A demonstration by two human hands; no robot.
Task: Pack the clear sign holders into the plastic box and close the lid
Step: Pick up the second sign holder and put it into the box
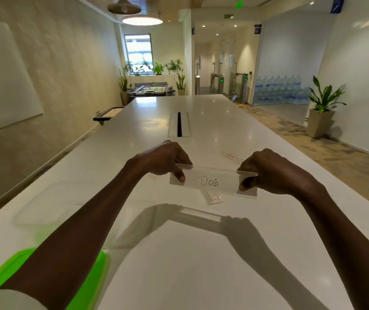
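Both hands hold one clear acrylic sign holder with a paper slip reading "DOG" (212,182) above the middle of the long white table (201,253): the left hand (163,159) pinches its left end, the right hand (268,171) its right end. A bright green plastic piece (89,278), probably the box or its lid, sits blurred at the table's near left edge. Carrying the holder there level, with an even grip at both ends, should stop it twisting or slipping.
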